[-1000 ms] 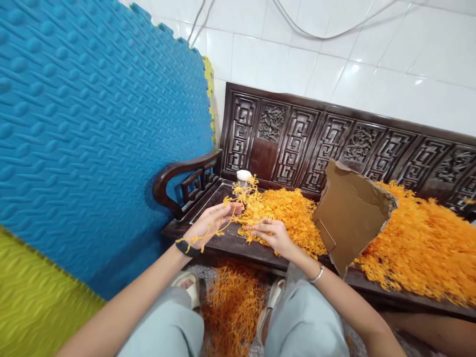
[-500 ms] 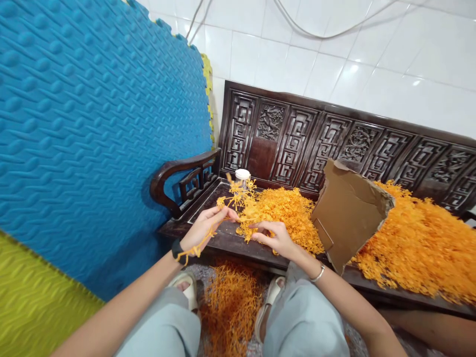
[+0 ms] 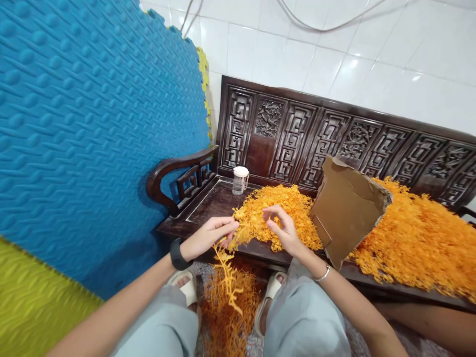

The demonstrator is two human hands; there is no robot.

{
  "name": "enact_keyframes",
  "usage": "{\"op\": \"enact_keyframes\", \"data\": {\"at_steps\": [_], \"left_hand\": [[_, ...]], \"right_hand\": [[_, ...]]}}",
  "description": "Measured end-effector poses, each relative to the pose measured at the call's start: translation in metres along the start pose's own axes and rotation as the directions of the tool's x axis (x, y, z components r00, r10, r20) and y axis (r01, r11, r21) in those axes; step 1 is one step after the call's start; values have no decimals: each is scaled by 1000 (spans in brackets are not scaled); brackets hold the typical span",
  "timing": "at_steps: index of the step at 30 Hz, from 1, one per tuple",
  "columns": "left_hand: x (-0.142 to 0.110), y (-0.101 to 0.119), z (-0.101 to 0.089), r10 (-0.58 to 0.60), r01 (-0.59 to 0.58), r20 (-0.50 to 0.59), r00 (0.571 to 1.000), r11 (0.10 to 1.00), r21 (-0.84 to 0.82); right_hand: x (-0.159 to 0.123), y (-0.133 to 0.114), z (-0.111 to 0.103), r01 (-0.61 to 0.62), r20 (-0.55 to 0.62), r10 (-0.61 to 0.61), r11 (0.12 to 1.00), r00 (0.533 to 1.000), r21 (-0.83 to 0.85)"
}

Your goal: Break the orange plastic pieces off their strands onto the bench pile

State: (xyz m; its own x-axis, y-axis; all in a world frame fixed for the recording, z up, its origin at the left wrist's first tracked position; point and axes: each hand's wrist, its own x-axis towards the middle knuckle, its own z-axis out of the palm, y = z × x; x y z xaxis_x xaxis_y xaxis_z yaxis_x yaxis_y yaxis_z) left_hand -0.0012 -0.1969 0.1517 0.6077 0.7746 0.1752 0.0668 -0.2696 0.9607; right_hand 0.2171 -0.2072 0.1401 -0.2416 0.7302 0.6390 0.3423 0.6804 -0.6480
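Sprig (image 3: 228, 278) lowered — in left hand (image 3: 207, 237), jar (image 3: 238, 186) (contents unclear), white-lidded, on bench (image 3: 215, 201)

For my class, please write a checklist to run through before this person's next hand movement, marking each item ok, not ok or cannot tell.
1. Left hand has hold of the orange sprig: ok, its stem hangs below the fingers.
2. Right hand free: ok, thumb and fingers are apart.
3. Right fingertips clear of the smaller pile: cannot tell from this angle.
4. Cardboard between the smaller and larger pile: ok.
5. Lid on the bottle: ok.
6. Floor between the feet bare: not ok, orange strands lie there.
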Motion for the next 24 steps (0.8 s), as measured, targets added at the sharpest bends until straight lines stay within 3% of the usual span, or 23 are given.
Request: {"op": "enact_keyframes", "data": {"at_steps": [5, 11, 16, 21, 24], "left_hand": [[1, -7, 5, -99, 97, 93, 991, 995, 25], [2, -11, 5, -156, 135, 167, 974, 982, 129], [-4, -17, 3, -144, 89, 226, 964, 968, 235], [-15, -22, 4, -182, 99, 231, 956, 939, 331], [-23, -26, 9, -168, 57, 257, 952, 920, 388]], "right_hand": [[2, -6, 3, 58, 303, -31, 995, 952, -80], [0, 0, -3, 76, 586, -17, 994, 810, -77], [-5, 10, -19, 4, 688, 107, 988, 717, -158], [-9, 12, -33, -80, 689, 167, 984, 705, -157], [-12, 10, -38, -97, 726, 167, 986, 668, -137]]}}
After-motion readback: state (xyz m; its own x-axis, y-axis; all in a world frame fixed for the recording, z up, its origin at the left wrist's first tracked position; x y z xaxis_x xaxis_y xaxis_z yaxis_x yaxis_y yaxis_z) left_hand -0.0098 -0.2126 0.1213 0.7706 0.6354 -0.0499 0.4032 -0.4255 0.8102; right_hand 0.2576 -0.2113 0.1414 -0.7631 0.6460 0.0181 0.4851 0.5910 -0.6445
